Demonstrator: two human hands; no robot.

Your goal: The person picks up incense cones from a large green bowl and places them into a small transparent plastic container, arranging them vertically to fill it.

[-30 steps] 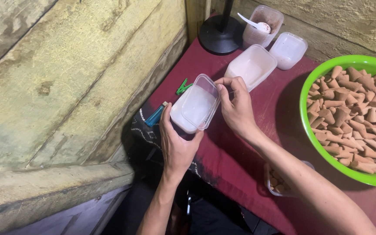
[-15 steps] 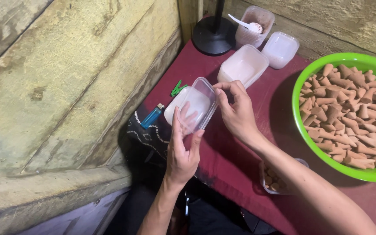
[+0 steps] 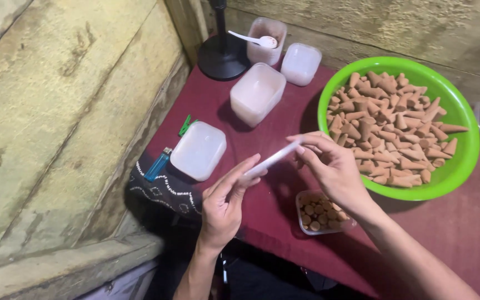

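1. The counter [image 3: 462, 233], covered in dark red, lies under both hands; the view has shifted since the earlier picture, so the green bowl now shows whole.
2. The green bowl [image 3: 455, 166], heaped with brown cones [image 3: 390, 128], sits just right of the right hand.
3. The closed box [image 3: 198, 150], held up between both hands half a second ago, now lies flat on the counter, left of the left hand and apart from it.
4. The left hand [image 3: 226, 205] has fingers stretched out, its grip narrow, fingertips on the near end of a thin clear lid [image 3: 270, 161].
5. The right hand [image 3: 334, 166] pinches the far end of the lid between thumb and fingers; the lid is seen edge-on, tilted, in the air between the hands.
6. A small open box of cones [image 3: 320, 214] rests on the counter below the right hand.
7. A blue lighter [image 3: 158, 164] and a green clip [image 3: 185, 125] lie left of the closed box.
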